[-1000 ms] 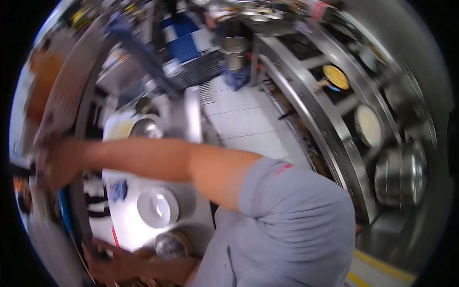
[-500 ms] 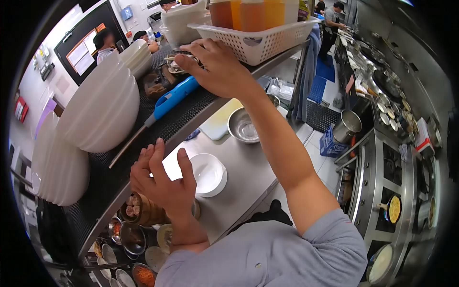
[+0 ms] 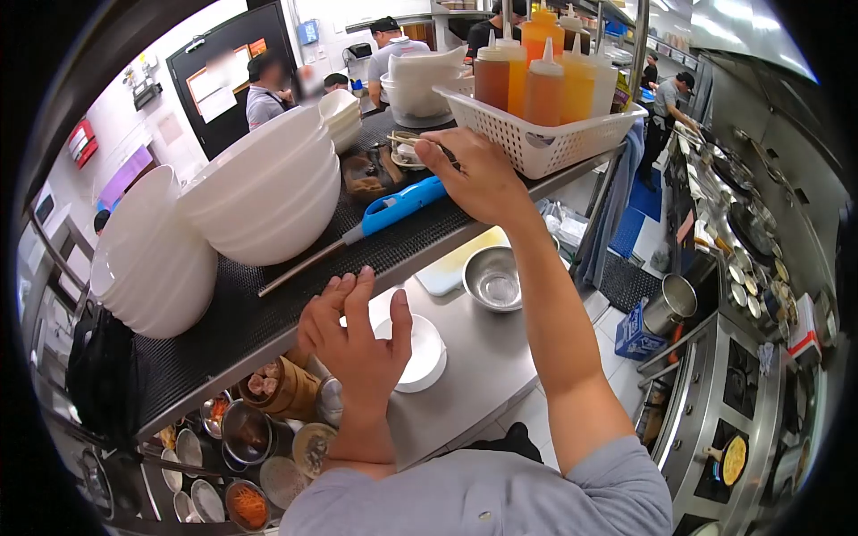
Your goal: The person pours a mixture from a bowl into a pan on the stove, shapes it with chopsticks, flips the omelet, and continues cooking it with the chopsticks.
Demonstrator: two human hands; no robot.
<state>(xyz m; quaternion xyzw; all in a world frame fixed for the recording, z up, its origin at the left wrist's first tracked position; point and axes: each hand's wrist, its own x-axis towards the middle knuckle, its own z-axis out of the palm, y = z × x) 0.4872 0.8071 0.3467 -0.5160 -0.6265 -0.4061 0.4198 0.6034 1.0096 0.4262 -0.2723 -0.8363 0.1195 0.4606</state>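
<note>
Fingers [image 3: 358, 304] of the left hand [image 3: 357, 348] stand apart near the front edge of the shelf [image 3: 237, 308], centre; the right hand [image 3: 478, 174] arches over the blue lighter [image 3: 402, 207], upper centre, grip unclear. Shelf surface separates lighter from edge; bowls [image 3: 264, 196] crowd upper left, a basket [image 3: 559, 150] upper right.

The view has lifted, bringing the tops of the bottles [image 3: 543, 94] into sight; the right hand [image 3: 478, 177], partly hidden, seems more curled.
</note>
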